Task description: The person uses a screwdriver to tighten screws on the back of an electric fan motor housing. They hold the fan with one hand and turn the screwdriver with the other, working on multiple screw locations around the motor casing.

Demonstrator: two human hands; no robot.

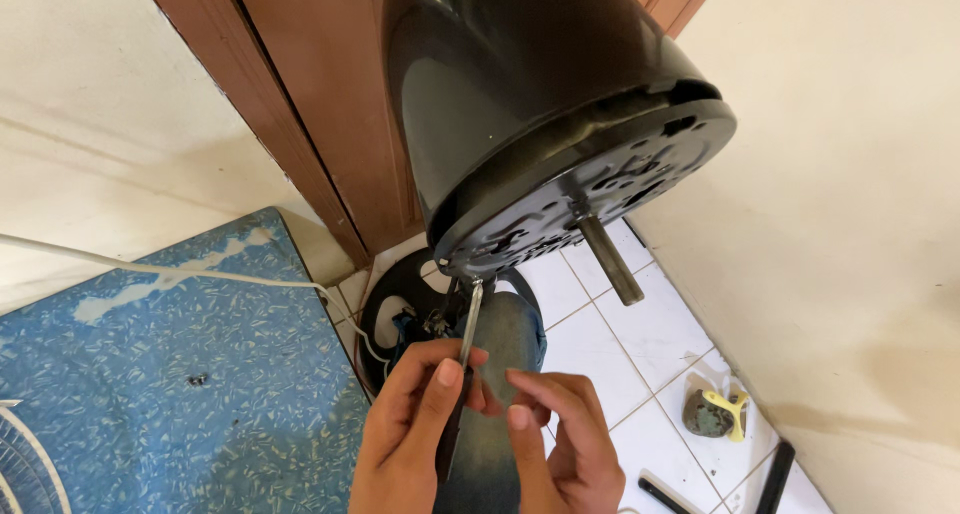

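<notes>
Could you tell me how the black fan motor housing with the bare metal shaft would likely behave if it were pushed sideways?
The black fan motor housing looks rigid and glossy, so probably slippery. It sits high above the tiled floor, so a sideways push might tip it. Its metal shaft looks stiff and unlikely to bend.

packages: 0 | labels: 0 seen, perhaps hidden | signs: 0 | screens: 0

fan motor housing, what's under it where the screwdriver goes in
Under the black fan motor housing, the screwdriver held by both hands meets its rim. Below are a black round base, wires and a jeans-clad knee; the screw is hidden.
</notes>
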